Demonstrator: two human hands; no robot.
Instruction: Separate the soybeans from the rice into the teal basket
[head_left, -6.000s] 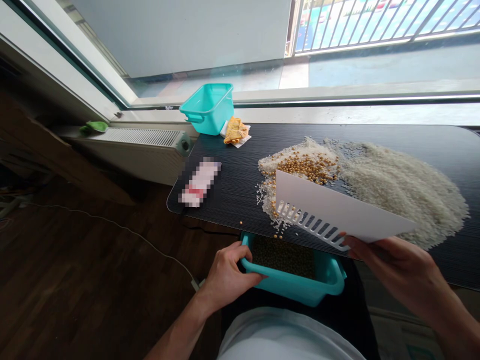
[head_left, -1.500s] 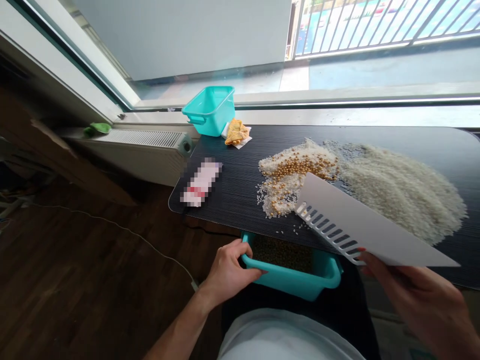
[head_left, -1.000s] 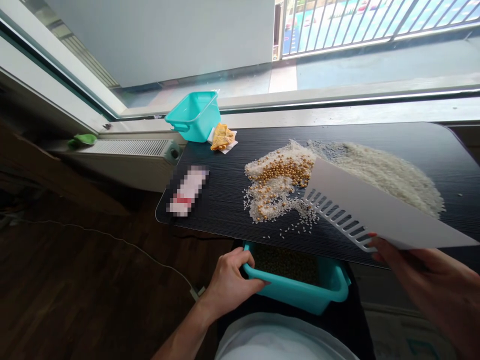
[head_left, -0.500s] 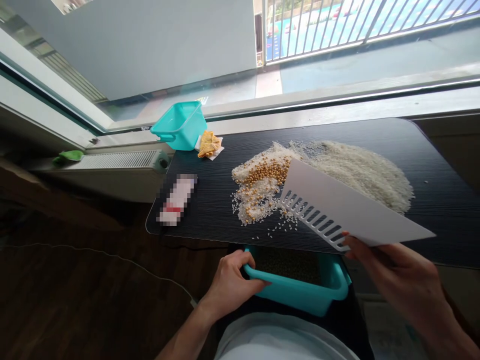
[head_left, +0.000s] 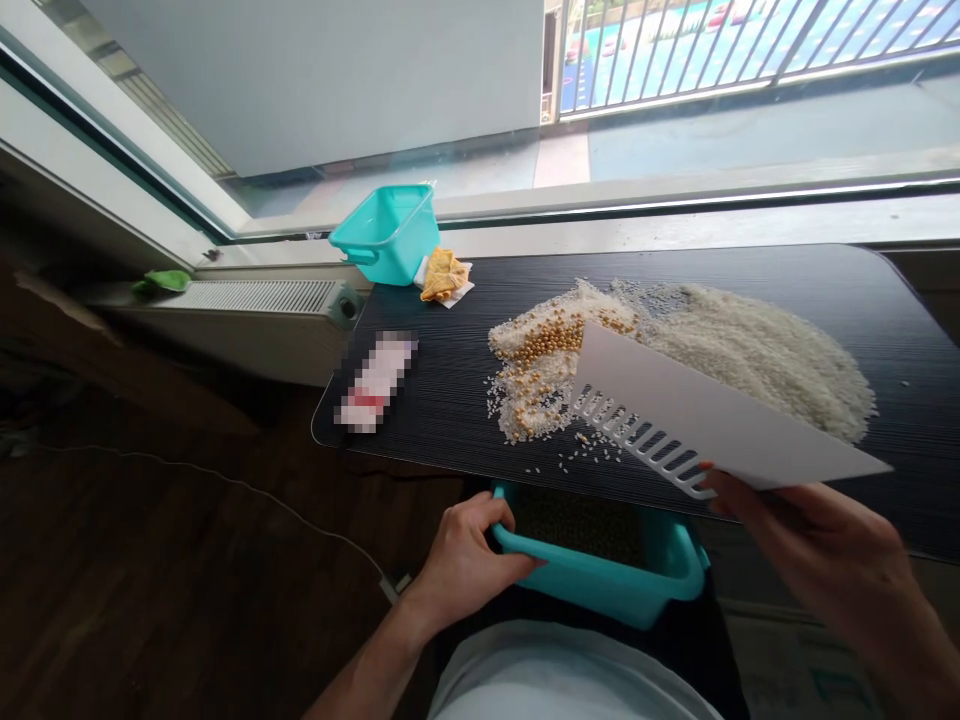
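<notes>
My left hand [head_left: 471, 545] grips the left front rim of a turquoise plastic bin [head_left: 592, 578] on my lap, below the table edge. Dark, fine grains [head_left: 585, 528] line the bin's bottom; their kind is hard to make out. In my right hand [head_left: 814, 535] is a white slotted plastic scraper [head_left: 720, 405], pinched near its lower edge. It slants over the table, its far end by a pile of white rice mixed with yellow beans [head_left: 551, 345]. A wider pile of white rice [head_left: 772, 345] spreads behind it, partly covered by the scraper.
On the dark table [head_left: 435, 400] lie a blurred pink-and-white packet [head_left: 377, 382] and a folded yellow cloth [head_left: 445, 274]. Another turquoise bin [head_left: 397, 235] stands at the back left by the window. A radiator [head_left: 259, 297] is beyond the left end, and a white cable [head_left: 262, 490] crosses the floor.
The camera has turned slightly left, so the table and piles appear farther right. Both hands keep their holds, and the scraper stays nearly in place beside the mixed pile.
</notes>
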